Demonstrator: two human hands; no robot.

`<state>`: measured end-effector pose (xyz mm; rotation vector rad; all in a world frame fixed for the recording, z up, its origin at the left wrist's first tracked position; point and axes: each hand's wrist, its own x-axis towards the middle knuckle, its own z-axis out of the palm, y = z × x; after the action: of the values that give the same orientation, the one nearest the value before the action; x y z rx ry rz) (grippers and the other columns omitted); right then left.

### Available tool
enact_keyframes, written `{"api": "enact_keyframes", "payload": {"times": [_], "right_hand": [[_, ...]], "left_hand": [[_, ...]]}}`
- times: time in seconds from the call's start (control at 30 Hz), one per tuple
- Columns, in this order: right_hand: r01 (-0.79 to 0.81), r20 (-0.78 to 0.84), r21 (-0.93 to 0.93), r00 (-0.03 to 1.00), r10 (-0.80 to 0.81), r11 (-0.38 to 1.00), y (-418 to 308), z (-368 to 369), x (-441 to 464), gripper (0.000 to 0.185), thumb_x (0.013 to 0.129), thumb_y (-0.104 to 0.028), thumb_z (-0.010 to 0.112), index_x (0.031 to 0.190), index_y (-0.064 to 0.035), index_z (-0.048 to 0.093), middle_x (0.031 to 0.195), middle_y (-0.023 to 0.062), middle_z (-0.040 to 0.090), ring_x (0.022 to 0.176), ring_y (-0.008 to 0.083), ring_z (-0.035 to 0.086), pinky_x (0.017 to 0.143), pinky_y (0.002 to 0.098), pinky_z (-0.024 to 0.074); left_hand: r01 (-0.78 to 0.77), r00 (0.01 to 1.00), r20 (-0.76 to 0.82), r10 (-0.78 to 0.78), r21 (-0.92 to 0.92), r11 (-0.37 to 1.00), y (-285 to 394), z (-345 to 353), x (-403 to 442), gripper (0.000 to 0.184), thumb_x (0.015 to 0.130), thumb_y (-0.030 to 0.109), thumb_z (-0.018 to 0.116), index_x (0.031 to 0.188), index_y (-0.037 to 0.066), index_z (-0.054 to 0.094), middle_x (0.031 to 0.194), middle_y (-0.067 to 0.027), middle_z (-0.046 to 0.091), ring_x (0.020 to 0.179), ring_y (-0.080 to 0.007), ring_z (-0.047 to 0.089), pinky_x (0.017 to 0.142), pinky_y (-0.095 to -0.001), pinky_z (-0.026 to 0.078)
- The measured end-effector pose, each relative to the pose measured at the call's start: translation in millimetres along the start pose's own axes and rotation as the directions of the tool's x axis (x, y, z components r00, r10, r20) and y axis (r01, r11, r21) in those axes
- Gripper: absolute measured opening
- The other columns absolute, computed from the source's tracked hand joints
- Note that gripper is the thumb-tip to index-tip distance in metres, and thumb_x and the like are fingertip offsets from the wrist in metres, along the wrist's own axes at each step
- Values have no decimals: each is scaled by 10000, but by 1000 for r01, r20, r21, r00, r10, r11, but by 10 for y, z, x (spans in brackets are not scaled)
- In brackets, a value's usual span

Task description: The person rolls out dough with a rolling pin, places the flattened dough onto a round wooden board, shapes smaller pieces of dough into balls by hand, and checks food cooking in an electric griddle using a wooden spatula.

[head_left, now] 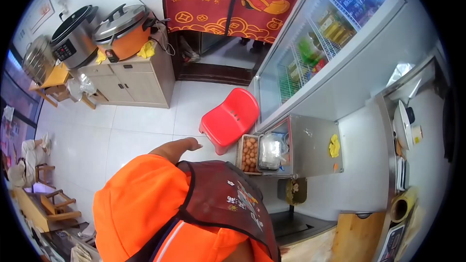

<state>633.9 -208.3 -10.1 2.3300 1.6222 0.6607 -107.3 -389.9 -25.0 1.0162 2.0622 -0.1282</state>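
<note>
My left hand (192,144) is held out in front of my body, over the tiled floor and just left of the red plastic chair (232,119). It is seen edge-on, and how its fingers are set cannot be made out. Nothing visible sticks out of it. I cannot make out my right hand; only part of that arm shows at the bottom edge, beside the dark red apron (218,199). Right of the apron's top stand a basket of brown eggs (249,154) and a container covered in clear plastic (272,151).
Two cookers, one silver (80,43) and one orange (121,39), stand on a cabinet (138,85). A lit drinks fridge (310,48) is at upper right, beside a red door curtain (208,0). A steel counter, a wooden board (358,237) and a seated person's legs are also visible.
</note>
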Motion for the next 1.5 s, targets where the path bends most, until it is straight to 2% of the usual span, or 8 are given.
{"api": "enact_keyframes", "payload": {"times": [0.1, 0.13, 0.33, 0.73, 0.97, 1.17, 1.4, 1.5], "right_hand": [[-13, 139, 76, 990, 3, 997, -8, -172, 12, 330, 845, -335, 616, 1100, -189, 764, 1725, 112, 204, 1588, 278, 212, 1221, 537, 278], [28, -165, 76, 986, -15, 997, -29, -114, 7, 320, 835, -325, 625, 1086, -188, 770, 1722, 115, 210, 1587, 284, 212, 1219, 543, 281], [79, -420, 178, 908, 3, 981, -61, 262, -27, 309, 827, -292, 626, 1043, -134, 779, 1712, 147, 221, 1578, 325, 222, 1209, 587, 287], [50, 217, 436, 963, -159, 899, 48, -1472, -225, 433, 907, -342, 580, 1213, -59, 698, 1701, 260, 140, 1576, 445, 130, 1227, 636, 194], [-7, 122, 486, 991, -60, 874, -70, -1096, -264, 361, 868, -249, 693, 1169, -50, 711, 1695, 248, 149, 1586, 397, 111, 1264, 588, 122], [-79, 252, 511, 966, -62, 856, 28, -1463, -224, 730, 909, -288, 685, 1540, -53, 402, 1689, 205, 195, 1586, 364, 122, 1281, 558, 103], [-270, 175, 654, 963, 206, 707, -180, -1634, -813, 780, 892, -147, 689, 1565, -6, 320, 1621, 198, 345, 1524, 362, 300, 1258, 513, 239], [-372, 211, 644, 926, 312, 669, -240, -2061, -1416, 735, 878, -112, 678, 1535, 2, 371, 1578, 211, 401, 1483, 387, 355, 1231, 522, 282]], "left_hand": [[18, 999, 33, -19, 41, 999, -77, 81, -96, 715, 1051, 572, 340, 1189, -13, 727, 1300, -250, 667, 1262, -415, 596, 1096, -512, 435], [21, 999, 29, -23, 47, 999, -131, 138, -76, 702, 1048, 567, 355, 1189, -11, 728, 1299, -250, 668, 1260, -415, 597, 1091, -513, 439], [-65, 997, 39, 62, 72, 995, -51, 423, -32, 659, 1034, 542, 403, 1168, -13, 731, 1252, -257, 683, 1222, -427, 613, 1056, -518, 462], [-274, 959, 134, 248, 237, 932, 781, 430, 128, 648, 1042, 538, 397, 1187, 2, 730, 1262, -249, 683, 1228, -430, 611, 1067, -518, 454], [-565, 789, 482, 381, 327, 758, 738, 690, 1041, 654, 1048, 567, 380, 1217, 32, 716, 1301, -239, 662, 1244, -440, 594, 1092, -527, 418], [-570, 778, 550, 303, 416, 708, 1464, -92, 1106, 581, 1042, 500, 409, 1175, 28, 721, 1257, -232, 681, 1204, -434, 619, 1053, -521, 452], [-755, 655, 659, 370, 564, 334, 2892, -786, 1670, 498, 1036, 422, 443, 1125, 23, 727, 1204, -224, 703, 1157, -428, 647, 1007, -513, 492], [-794, 391, 715, 580, 580, -179, 3617, -573, 2087, 362, 1011, 300, 488, 1096, 24, 707, 1111, -215, 720, 1082, -421, 676, 940, -517, 526]]}}
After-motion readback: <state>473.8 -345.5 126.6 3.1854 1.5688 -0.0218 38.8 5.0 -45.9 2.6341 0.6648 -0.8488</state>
